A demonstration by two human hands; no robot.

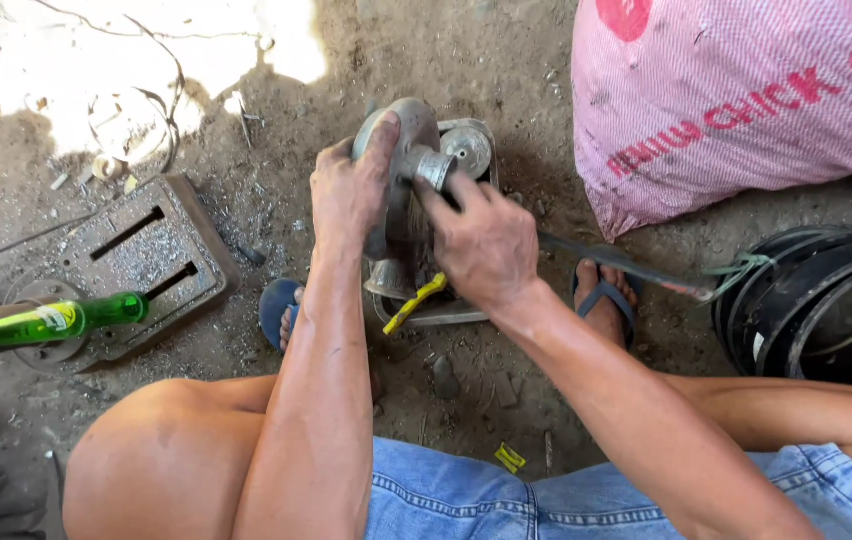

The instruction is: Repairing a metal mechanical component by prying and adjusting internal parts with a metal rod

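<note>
A grey cast-metal housing (408, 125) with a short threaded stub (433, 167) stands on a metal block on the dirt ground. My left hand (348, 188) grips the rounded side of the housing, thumb over its top edge. My right hand (483, 240) pinches the stub with its fingers from the right. A yellow-handled tool (414, 303) lies under my hands at the base of the part. A round metal disc (468, 150) sits just behind the stub.
A slotted metal base plate (141, 262) lies on the left with a green glass bottle (46, 322) across it. A pink woven sack (736, 100) fills the upper right. Black wheel rims (826, 305) stand at the right. My sandalled feet flank the part. Wire scraps lie behind.
</note>
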